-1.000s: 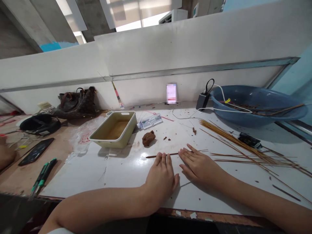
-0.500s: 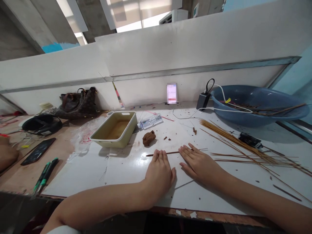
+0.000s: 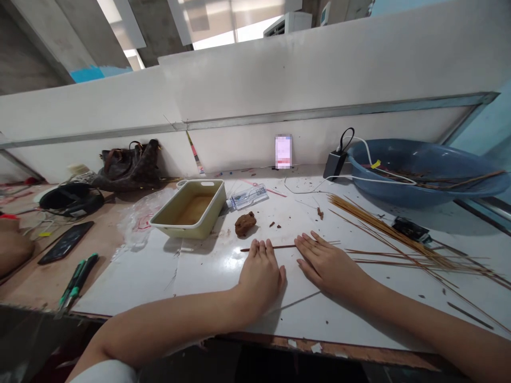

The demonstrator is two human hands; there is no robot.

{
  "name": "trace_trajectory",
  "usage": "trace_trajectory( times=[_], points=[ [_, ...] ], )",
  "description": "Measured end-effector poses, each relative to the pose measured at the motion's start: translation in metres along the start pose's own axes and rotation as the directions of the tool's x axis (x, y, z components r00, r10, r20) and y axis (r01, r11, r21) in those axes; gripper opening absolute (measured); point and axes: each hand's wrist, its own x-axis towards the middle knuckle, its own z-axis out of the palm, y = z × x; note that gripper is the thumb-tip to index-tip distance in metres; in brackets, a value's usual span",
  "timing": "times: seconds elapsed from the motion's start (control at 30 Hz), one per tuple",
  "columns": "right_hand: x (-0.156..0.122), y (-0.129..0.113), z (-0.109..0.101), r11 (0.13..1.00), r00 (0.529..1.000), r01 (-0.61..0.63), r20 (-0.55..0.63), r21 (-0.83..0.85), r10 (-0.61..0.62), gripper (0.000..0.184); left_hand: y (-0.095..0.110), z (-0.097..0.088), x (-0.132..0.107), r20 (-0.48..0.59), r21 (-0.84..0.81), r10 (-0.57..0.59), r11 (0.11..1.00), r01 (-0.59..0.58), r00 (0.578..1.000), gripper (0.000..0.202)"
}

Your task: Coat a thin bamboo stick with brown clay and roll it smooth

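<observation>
My left hand (image 3: 261,274) and my right hand (image 3: 325,261) lie flat, palms down, side by side on the white table (image 3: 207,276). The fingertips of both rest on a thin stick coated in brown paste (image 3: 279,247), which lies crosswise under them. Both hands have their fingers stretched out and hold nothing. A lump of brown paste (image 3: 244,224) sits just beyond the stick. A cream tray (image 3: 190,210) with brownish liquid stands to the left of the lump.
A pile of thin bamboo sticks (image 3: 399,242) fans out at the right. A blue basin (image 3: 423,170) stands at the back right beside a charger (image 3: 334,164). A small bottle (image 3: 247,197), a phone (image 3: 66,242), green pens (image 3: 75,281) and a bag (image 3: 128,165) lie at the left.
Both hands have slid slightly away from me over the stick, fingers still flat. The view has shifted a little.
</observation>
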Motion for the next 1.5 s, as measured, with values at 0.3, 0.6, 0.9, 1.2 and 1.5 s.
trace_trajectory(
  times=[0.3, 0.6, 0.9, 1.2, 1.5],
  points=[
    [-0.003, -0.003, 0.000, 1.000, 1.000, -0.010, -0.012, -0.026, 0.010, 0.045, 0.002, 0.000, -0.004, -0.020, -0.003, 0.013, 1.000, -0.013, 1.000, 0.069],
    [-0.003, -0.006, -0.001, 1.000, 0.999, 0.012, -0.030, -0.015, -0.013, 0.042, 0.005, 0.005, -0.012, -0.060, 0.007, 0.024, 1.000, -0.024, 0.998, 0.068],
    [-0.009, -0.002, 0.011, 0.999, 1.000, -0.024, -0.006, -0.046, 0.024, 0.058, 0.001, 0.006, -0.003, -0.043, -0.007, -0.024, 1.000, 0.023, 0.999, 0.071],
    [-0.010, -0.011, 0.007, 0.997, 1.000, -0.018, -0.001, -0.072, 0.018, 0.054, 0.004, 0.006, -0.013, -0.016, 0.024, -0.005, 1.000, 0.005, 1.000, 0.070],
    [0.000, 0.001, -0.004, 0.996, 0.999, -0.038, -0.032, -0.079, 0.035, 0.046, 0.007, -0.002, -0.017, -0.011, 0.015, 0.006, 1.000, -0.006, 1.000, 0.070]
  ],
)
